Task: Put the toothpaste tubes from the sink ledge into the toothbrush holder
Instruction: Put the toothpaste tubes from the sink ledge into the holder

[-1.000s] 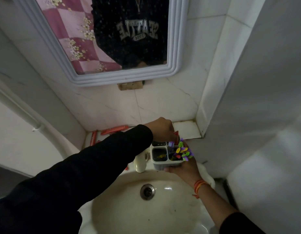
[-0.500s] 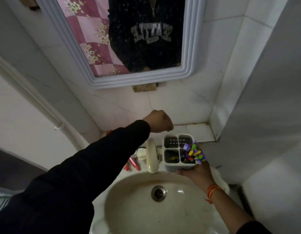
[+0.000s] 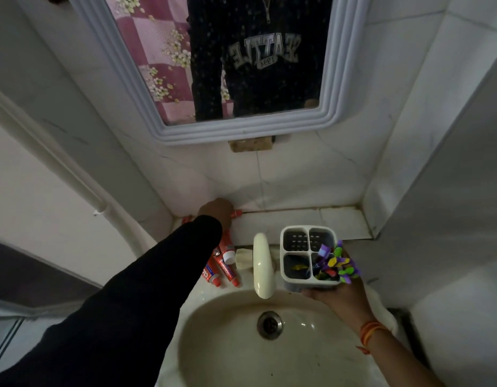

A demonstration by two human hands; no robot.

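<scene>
My right hand (image 3: 338,298) holds a white four-compartment toothbrush holder (image 3: 294,237) over the sink's right rim. Colourful plastic flowers (image 3: 338,265) stick out of its near right compartment. My left hand (image 3: 215,209) rests on a red toothpaste tube (image 3: 237,213) lying on the tiled ledge against the wall, fingers curled over it. Several more red tubes (image 3: 223,265) lie on the sink's left rim, partly hidden by my black sleeve.
A cream tap (image 3: 262,265) juts over the basin (image 3: 311,367) beside the holder. The white tiled ledge (image 3: 339,222) runs to a corner wall on the right. A mirror (image 3: 214,129) hangs above. A pipe (image 3: 60,169) slants down the left wall.
My left hand has moved away from above the holder, leftward and down onto the tube on the ledge. The holder has stayed in my right hand, and the view has shifted.
</scene>
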